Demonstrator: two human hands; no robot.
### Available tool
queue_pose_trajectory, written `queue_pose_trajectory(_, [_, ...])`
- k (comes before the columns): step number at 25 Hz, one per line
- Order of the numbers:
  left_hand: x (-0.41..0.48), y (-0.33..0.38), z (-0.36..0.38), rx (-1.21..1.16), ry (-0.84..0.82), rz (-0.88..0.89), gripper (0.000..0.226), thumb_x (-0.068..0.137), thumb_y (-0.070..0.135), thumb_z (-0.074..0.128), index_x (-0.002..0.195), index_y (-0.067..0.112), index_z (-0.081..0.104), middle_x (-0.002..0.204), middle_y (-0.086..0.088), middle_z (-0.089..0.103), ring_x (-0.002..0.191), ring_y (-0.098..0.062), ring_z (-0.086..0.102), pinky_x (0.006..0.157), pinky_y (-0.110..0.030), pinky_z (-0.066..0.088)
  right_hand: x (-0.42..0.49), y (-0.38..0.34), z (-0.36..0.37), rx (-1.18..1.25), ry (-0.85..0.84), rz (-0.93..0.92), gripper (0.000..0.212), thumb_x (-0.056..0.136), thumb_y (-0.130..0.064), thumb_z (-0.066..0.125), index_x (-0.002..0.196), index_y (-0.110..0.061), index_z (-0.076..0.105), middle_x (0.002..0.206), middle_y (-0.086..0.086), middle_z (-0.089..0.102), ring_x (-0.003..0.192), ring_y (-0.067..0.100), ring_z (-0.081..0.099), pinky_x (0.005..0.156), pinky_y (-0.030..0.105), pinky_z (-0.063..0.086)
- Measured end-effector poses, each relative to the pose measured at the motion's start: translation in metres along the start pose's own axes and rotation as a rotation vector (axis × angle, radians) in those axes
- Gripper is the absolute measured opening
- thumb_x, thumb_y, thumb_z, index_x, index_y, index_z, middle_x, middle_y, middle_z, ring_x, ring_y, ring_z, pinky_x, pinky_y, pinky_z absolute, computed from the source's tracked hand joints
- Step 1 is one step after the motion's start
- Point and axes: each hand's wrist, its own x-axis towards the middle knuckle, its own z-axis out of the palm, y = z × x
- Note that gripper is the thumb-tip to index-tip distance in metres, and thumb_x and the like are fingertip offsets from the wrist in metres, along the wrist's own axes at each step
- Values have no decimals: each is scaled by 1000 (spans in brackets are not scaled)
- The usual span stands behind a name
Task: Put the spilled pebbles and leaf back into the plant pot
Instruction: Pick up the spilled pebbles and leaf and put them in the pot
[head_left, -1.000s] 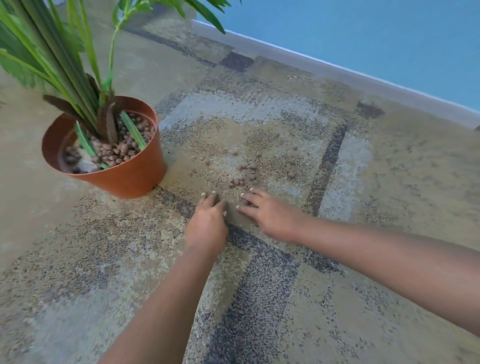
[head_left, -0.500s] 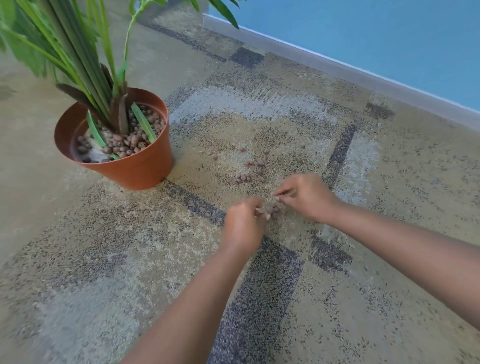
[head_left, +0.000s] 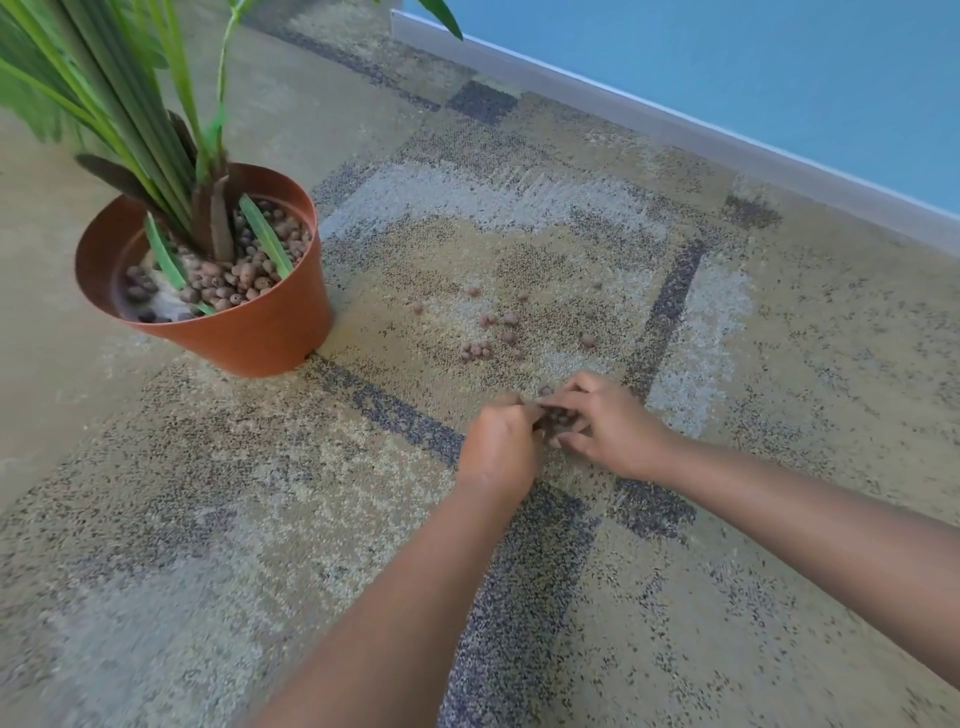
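Upper left of the frame: orange plant pot (head_left: 249, 338), upright on the carpet floor (head_left: 260, 519). Inside it, a plant (head_left: 119, 104) with long green leaves rising out past the top edge, and a bed of brown pebbles in the pot (head_left: 234, 275) around the stem. Two narrow green leaf blades (head_left: 265, 236) lean over that bed, one on each side of the stem.

Centre, to the right of the pot and apart from it: spilled pebbles (head_left: 475, 351) scattered loose on the carpet, a small cluster nearest the pot, singles spread above it and further right.

Just below that scatter, right of centre: left hand (head_left: 501, 449), back turned up to the camera, forearm running in from the bottom edge. Fingers (head_left: 511, 400) curled inward and closed against a small heap of gathered pebbles (head_left: 557, 415); most tips hidden behind the knuckles.

Touching the same heap from the other side: right hand (head_left: 608, 431), forearm coming in from the right edge. Fingers (head_left: 563, 400) bent and cupped round the heap, one laid across its top toward the left hand, the lower ones tucked under it near the carpet. Heap held between the two hands, low over the floor.

Upper right: pale skirting board (head_left: 675, 124) running diagonally, with a blue wall (head_left: 779, 62) above it.
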Motion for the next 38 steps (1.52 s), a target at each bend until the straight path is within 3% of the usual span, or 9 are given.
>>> queue_pose_trajectory(5, [-4, -11, -7, -99, 10, 19, 16, 88, 9, 66, 100, 12, 77, 89, -10, 70, 72, -25, 64, 68, -38, 55, 5, -9, 7, 72, 42, -98, 36, 84, -14, 73, 119, -15, 68, 107, -10, 59, 94, 5, 60, 96, 20, 50])
queue_pose_trajectory(10, [-12, -19, -12, -479, -20, -234, 13, 82, 14, 76, 94, 19, 77, 77, 8, 74, 63, -4, 68, 64, -25, 60, 4, -12, 7, 273, 83, -27, 25, 82, -10, 74, 103, -24, 73, 99, -12, 67, 89, 2, 67, 84, 12, 54])
queue_pose_trajectory(13, [-18, -20, -19, -710, -13, -334, 13, 79, 17, 79, 92, 19, 78, 77, 3, 76, 68, -13, 73, 67, -40, 62, 3, -22, 0, 414, 72, 62, 28, 78, -15, 79, 92, -38, 73, 91, -14, 71, 85, -1, 68, 77, 16, 56])
queue_pose_trajectory(17, [-26, -17, -37, -945, 34, -435, 9, 81, 14, 77, 89, 19, 78, 81, -3, 77, 76, -26, 75, 73, -53, 60, 4, -40, -2, 804, 41, 232, 25, 77, -10, 79, 97, -24, 77, 93, -2, 78, 86, 16, 75, 81, 35, 60])
queue_pose_trajectory(23, [-24, -10, -105, -1170, 170, -436, 9, 80, 2, 75, 84, 9, 78, 81, -10, 77, 77, -19, 74, 71, -24, 59, 21, -102, -27, 1252, 17, 305, 24, 79, 9, 69, 101, 1, 72, 101, 15, 76, 94, 22, 74, 76, 23, 59])
queue_pose_trajectory(28, [-9, -27, -209, -914, 455, -283, 7, 80, 14, 78, 87, 16, 77, 82, -3, 78, 74, -14, 74, 69, -25, 59, 77, -194, -79, 1079, 8, 1, 32, 72, -7, 77, 104, -11, 74, 100, 5, 77, 95, 16, 73, 83, 25, 58])
queue_pose_trajectory(32, [11, -78, -275, -471, 768, -471, 16, 82, 24, 73, 96, 18, 77, 88, -4, 77, 81, -17, 73, 81, -39, 60, 122, -254, -72, 828, 119, -138, 48, 87, 2, 65, 133, -5, 55, 134, 10, 61, 122, 21, 58, 103, 38, 49])
queue_pose_trajectory(35, [6, -108, -278, -325, 811, -545, 20, 83, 14, 68, 101, 15, 76, 94, -7, 76, 78, -15, 70, 75, -31, 58, 124, -222, -56, 771, 145, -131, 49, 89, 4, 61, 135, -10, 54, 138, 5, 58, 126, 17, 55, 106, 36, 46])
queue_pose_trajectory(38, [-11, -109, -243, -337, 907, -481, 15, 85, 17, 68, 96, 24, 74, 87, 5, 74, 74, -5, 69, 68, -28, 60, 104, -139, -49, 856, 255, 25, 32, 87, 1, 63, 107, -24, 67, 111, -2, 72, 107, 12, 68, 95, 32, 55])
